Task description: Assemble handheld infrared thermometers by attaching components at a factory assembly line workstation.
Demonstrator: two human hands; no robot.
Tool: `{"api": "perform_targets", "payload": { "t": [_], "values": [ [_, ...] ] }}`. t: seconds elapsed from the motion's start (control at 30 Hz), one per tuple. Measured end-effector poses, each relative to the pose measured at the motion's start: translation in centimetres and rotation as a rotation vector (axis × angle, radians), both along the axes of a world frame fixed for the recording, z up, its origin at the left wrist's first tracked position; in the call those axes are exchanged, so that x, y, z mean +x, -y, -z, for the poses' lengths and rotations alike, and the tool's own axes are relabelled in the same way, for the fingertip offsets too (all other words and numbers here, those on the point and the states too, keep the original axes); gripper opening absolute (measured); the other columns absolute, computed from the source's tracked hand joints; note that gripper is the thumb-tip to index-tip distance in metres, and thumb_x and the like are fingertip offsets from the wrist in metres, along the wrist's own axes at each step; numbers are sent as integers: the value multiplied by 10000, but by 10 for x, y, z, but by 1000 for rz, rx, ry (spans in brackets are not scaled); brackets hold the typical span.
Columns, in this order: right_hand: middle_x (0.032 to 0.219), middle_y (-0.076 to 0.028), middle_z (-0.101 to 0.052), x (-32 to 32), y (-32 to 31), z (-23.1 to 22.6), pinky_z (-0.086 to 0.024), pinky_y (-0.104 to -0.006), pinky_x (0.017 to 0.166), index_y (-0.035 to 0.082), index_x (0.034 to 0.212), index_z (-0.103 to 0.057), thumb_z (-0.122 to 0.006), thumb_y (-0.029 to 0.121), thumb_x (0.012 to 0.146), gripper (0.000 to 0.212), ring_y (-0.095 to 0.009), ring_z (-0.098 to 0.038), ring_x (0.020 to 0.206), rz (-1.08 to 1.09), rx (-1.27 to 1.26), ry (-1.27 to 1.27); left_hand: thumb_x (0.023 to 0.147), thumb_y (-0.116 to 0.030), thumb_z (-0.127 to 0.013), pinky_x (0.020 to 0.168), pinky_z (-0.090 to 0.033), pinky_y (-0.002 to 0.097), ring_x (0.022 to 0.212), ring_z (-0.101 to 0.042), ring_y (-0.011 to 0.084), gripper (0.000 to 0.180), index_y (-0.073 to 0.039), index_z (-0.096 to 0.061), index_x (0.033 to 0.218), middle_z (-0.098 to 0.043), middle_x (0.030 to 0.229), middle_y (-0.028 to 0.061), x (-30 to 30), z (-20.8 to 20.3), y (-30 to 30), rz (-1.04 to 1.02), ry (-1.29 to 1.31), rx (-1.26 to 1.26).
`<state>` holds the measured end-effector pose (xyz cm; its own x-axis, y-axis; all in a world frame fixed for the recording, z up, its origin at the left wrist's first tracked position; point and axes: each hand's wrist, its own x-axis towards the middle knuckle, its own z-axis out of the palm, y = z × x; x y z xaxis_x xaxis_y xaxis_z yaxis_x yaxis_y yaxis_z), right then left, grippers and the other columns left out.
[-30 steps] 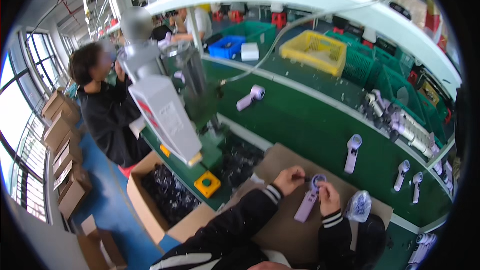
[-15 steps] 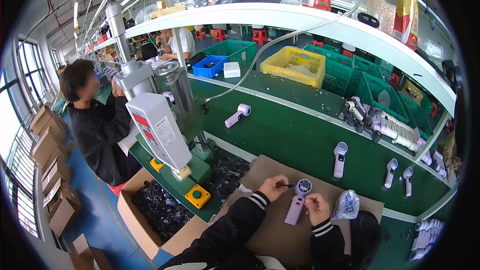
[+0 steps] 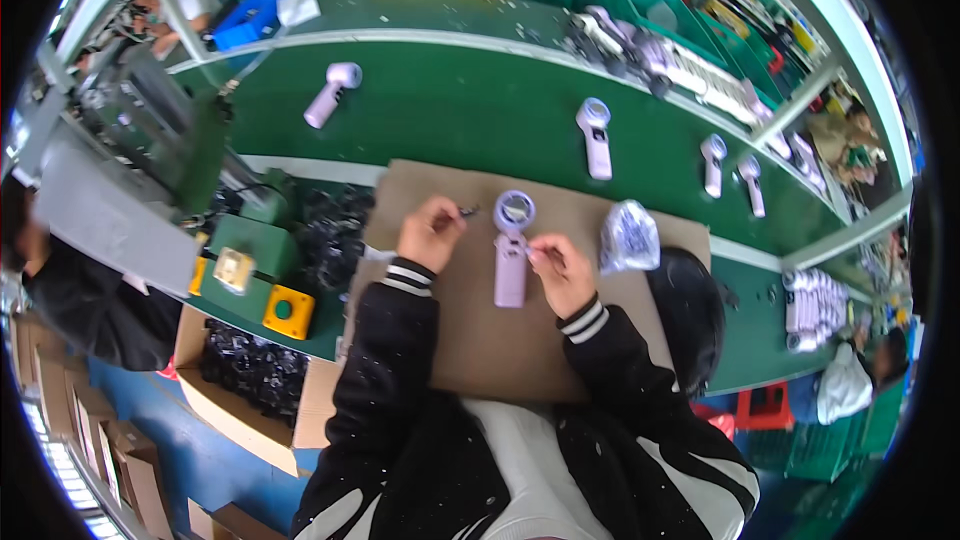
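A lilac handheld fan [image 3: 510, 275] lies on a brown cardboard sheet [image 3: 470, 350], its round head pointing away from me. To its left, my left hand [image 3: 430, 233] is closed in a pinch on a small dark piece [image 3: 468, 211], held just beside the fan's head and apart from it. My right hand [image 3: 562, 275] is at the right side of the handle, thumb and finger pinched near its upper end. Whatever those fingertips hold is too small to make out. A clear plastic bag of small lilac parts [image 3: 630, 237] sits right of that hand.
More lilac fans [image 3: 597, 140] lie on the green belt [image 3: 450, 105] beyond the cardboard. A press machine [image 3: 120, 200] with a yellow button box [image 3: 289, 312] stands left, above a carton of dark parts [image 3: 255, 365]. Something black and rounded [image 3: 688, 315] is at right.
The view has swung downward and to the right, so the bench appears further left and higher. Both hands stay around the fan, the left still pinching the dark piece.
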<state>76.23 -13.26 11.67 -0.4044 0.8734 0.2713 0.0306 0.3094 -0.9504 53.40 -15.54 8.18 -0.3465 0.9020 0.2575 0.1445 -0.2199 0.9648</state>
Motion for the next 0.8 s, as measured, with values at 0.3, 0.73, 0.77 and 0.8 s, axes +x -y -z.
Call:
{"api": "perform_targets", "payload": {
  "t": [0.3, 0.73, 0.77, 0.8],
  "values": [
    [973, -66, -499, 4, -1, 7, -422, -236, 729, 54, 930, -620, -607, -13, 824, 126, -147, -477, 814, -6, 106, 272, 755, 55, -609, 659, -454, 215, 666, -548, 106, 140, -61, -548, 803, -601, 774, 6, 12, -11, -1, 42, 30, -58],
    [1035, -62, -457, -21, -9, 15, -426, -247, 703, 84, 892, -600, -601, -24, 796, 144, -168, -465, 829, 80, 151, 283, 724, 4, -640, 620, -422, 240, 664, -491, 127, 118, -73, -573, 782, -578, 761, 0, 7, -9, -1, -77, -195, -60],
    [1032, -59, -460, -22, -8, 15, -426, -248, 697, 82, 902, -587, -597, -27, 792, 154, -166, -467, 813, 91, 139, 269, 721, 4, -641, 619, -418, 244, 667, -484, 130, 120, -76, -574, 780, -570, 760, 0, 5, -6, -1, -123, -226, -69],
    [1030, -56, -464, -24, -7, 16, -426, -250, 692, 80, 911, -573, -593, -29, 789, 165, -164, -470, 797, 103, 125, 256, 718, 3, -643, 618, -414, 247, 671, -478, 133, 122, -78, -574, 778, -562, 759, 0, 4, -4, -1, -170, -256, -79]
  ]
}}
